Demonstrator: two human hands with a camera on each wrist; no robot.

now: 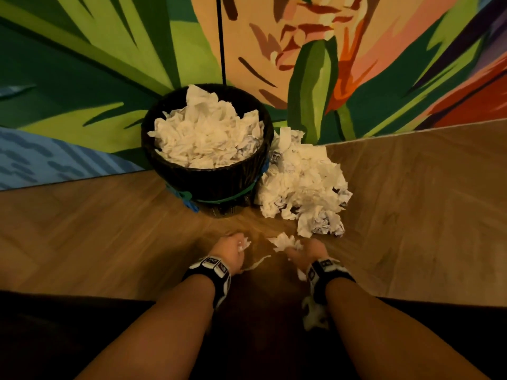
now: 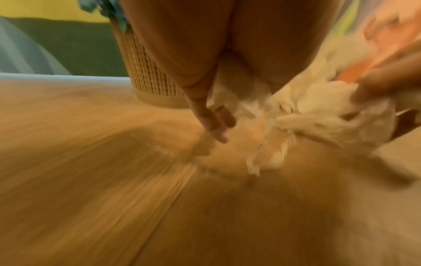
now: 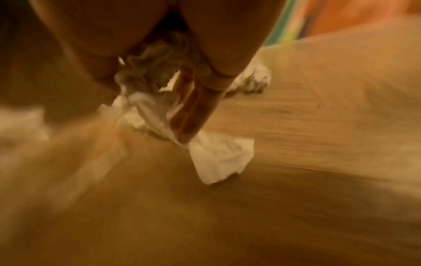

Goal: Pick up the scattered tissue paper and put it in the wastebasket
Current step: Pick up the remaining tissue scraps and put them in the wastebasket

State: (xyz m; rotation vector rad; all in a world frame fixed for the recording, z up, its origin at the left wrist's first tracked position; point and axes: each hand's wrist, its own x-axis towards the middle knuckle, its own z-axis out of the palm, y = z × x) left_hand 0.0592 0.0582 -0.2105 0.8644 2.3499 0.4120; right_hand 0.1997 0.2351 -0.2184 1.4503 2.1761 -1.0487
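Observation:
A dark wicker wastebasket stands against the wall, heaped with white tissue paper. A pile of crumpled tissue lies on the floor to its right. In front of the basket my left hand has its fingers curled on a small wad of tissue. Beside it, my right hand grips a bigger clump of tissue, and one sheet hangs below the fingers. Both wrist views are blurred.
Wooden herringbone floor runs up to a painted mural wall. A thin tissue strip lies between my hands and another scrap sits under my right wrist. My dark-clad legs fill the bottom corners.

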